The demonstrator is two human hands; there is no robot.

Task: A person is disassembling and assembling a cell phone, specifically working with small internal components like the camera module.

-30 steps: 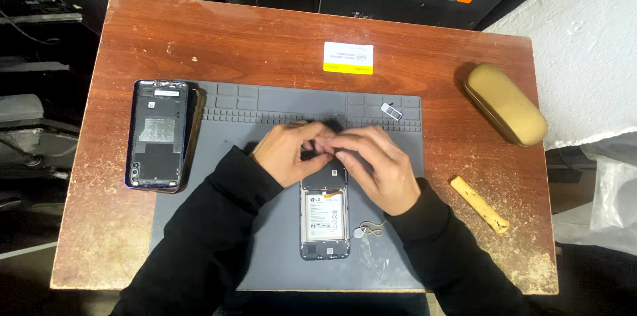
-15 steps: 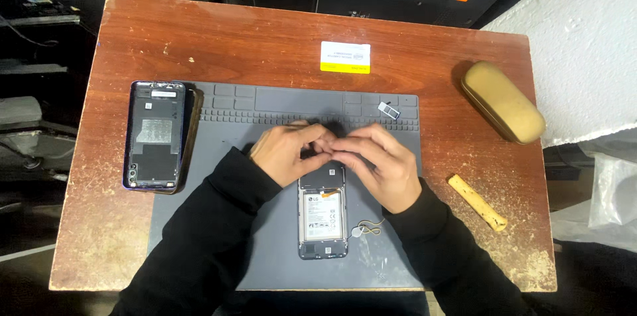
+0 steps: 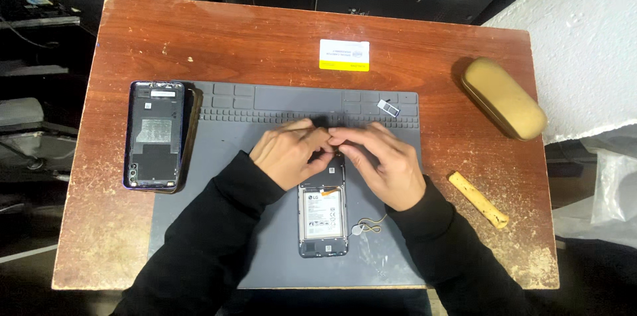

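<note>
Opened phone (image 3: pixel 323 213) lies flat on the grey work mat (image 3: pixel 219 157), back side up, cover off, battery showing. Long axis runs from the desk's far edge to its near edge; the top end points to the far edge and sits under the hands, and the bottom end is close to the mat's near edge, roughly mid-width.

Left hand (image 3: pixel 286 155) and right hand (image 3: pixel 388 163) meet over the phone's top end, fingertips touching each other. Both sets of fingers are curled and pinched together at that spot. Can't tell what they pinch, too small and hidden by the fingers. Both sleeves black.

Small white tab with a thin wire (image 3: pixel 366 226) lies on the mat just beside the phone's right side.

Removed back cover (image 3: pixel 154 135) sits at the mat's left edge, half on the wooden desk (image 3: pixel 232 30), inner face up, long axis parallel to the phone.

Small part (image 3: pixel 389 108) in a tray slot at the mat's far right corner.

White and yellow card (image 3: pixel 344 55) on the desk beyond the mat. Tan glasses case (image 3: pixel 504 98) near the desk's right edge, angled. Yellow pry stick (image 3: pixel 478 199) right of the mat, angled toward the near right corner.
</note>
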